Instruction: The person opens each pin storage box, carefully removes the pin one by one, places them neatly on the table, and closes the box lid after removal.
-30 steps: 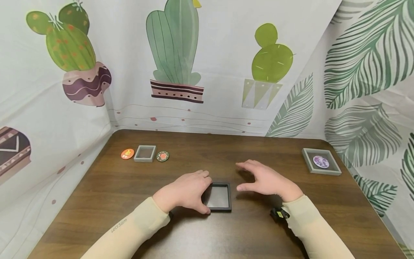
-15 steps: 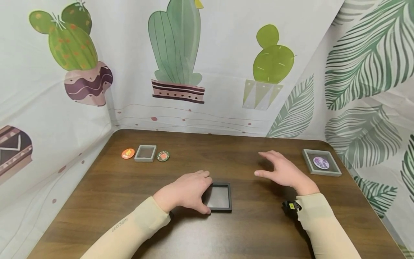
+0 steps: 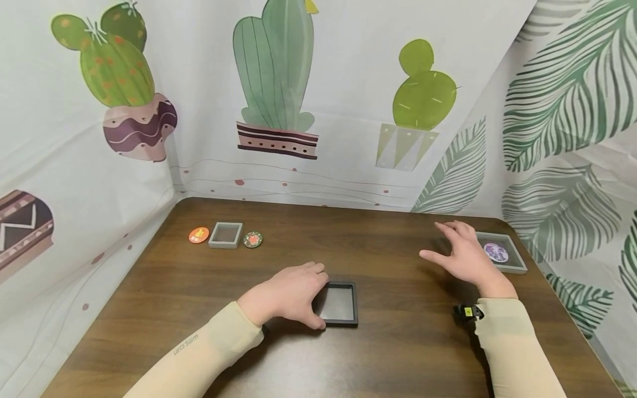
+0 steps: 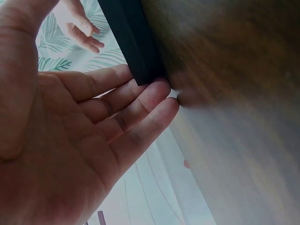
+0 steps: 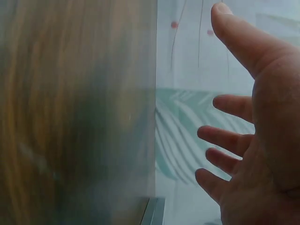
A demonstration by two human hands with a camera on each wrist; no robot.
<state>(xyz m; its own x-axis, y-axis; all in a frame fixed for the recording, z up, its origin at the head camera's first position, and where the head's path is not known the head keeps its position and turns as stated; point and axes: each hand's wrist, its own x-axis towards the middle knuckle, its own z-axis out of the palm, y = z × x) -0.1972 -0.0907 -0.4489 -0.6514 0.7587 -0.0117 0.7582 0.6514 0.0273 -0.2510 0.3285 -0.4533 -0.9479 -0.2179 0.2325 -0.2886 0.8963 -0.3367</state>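
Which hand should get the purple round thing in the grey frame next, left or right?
Probably the right hand: it's open, holds nothing and is much nearer the purple disc in the grey frame. The left hand is farther away and grips the black frame.

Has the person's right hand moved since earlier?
Yes: the right hand has moved right, away from the black frame, toward the gray frame holding the purple disc.

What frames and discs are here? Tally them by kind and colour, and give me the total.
Black frame: 1
Grey frames: 2
Orange disc: 1
Green disc: 1
Purple disc: 1
Total: 6
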